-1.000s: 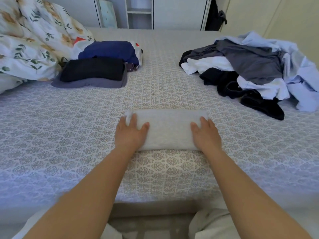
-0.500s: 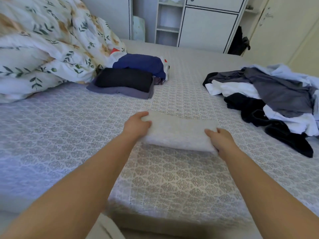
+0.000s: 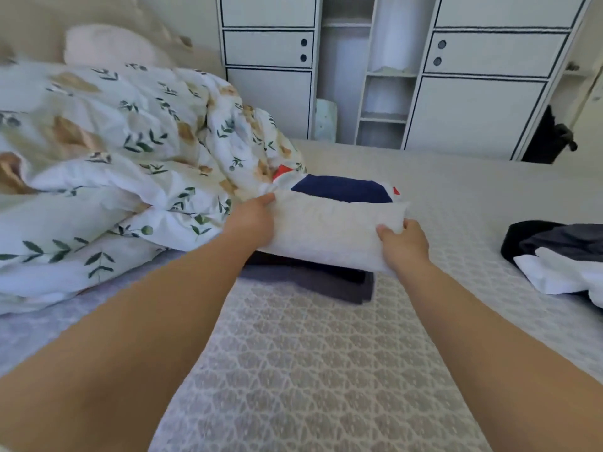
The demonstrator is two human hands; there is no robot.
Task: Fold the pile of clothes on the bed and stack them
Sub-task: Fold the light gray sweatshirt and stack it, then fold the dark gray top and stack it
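A folded pale grey garment (image 3: 329, 226) hangs just above the near stack of folded dark clothes (image 3: 323, 282), covering most of it. My left hand (image 3: 253, 220) grips its left end and my right hand (image 3: 403, 243) grips its right end. Behind it lies a second folded stack topped by a navy garment (image 3: 342, 189) with red and white edges. The unfolded pile (image 3: 561, 256) of black, grey and white clothes shows at the right edge of the bed (image 3: 310, 370).
A crumpled white duvet (image 3: 124, 164) with a leaf print fills the left side, touching the stacks. White cupboards (image 3: 479, 109) stand behind the bed, with a dark bag (image 3: 548, 138) hanging at the right.
Both hands went from pressing on the pale folded garment to gripping its ends, lifted it, and carried it forward and left over the near dark stack. The view swung left.
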